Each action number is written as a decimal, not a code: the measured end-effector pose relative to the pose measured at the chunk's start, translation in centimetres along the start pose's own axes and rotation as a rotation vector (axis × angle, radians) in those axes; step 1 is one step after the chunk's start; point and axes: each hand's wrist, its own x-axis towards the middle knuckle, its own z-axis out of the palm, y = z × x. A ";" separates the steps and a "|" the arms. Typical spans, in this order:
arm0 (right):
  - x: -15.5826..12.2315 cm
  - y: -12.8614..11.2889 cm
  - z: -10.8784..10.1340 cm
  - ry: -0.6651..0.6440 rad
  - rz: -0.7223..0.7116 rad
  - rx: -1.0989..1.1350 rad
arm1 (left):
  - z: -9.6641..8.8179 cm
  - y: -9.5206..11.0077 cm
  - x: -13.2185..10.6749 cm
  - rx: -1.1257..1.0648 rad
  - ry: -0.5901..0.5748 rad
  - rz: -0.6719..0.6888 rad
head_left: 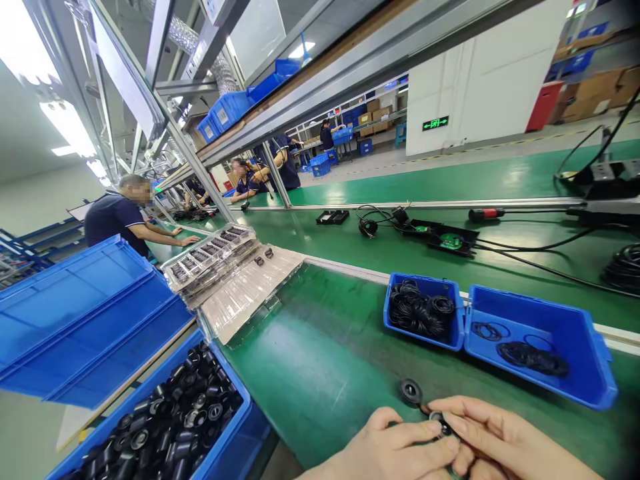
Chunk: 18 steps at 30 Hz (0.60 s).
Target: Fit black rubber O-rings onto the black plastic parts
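Rubber ring [439, 423], between left hand [393, 453], right hand [507, 437]

A green exit sign [435, 123] with arrow marks the white wall [480, 87].

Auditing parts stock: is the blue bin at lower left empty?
No, the blue bin is heaped with black cylindrical parts that have metal centres.
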 end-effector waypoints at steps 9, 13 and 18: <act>0.5 0.7 -1.0 -0.114 0.037 0.013 | 0.5 0.3 -0.2 -0.011 0.023 -0.037; 0.0 0.4 -0.6 -0.073 0.015 0.068 | 1.3 0.3 -0.4 -0.015 0.023 -0.016; 0.1 0.5 -0.8 -0.134 0.029 -0.008 | 2.3 0.5 -0.5 -0.022 0.064 -0.007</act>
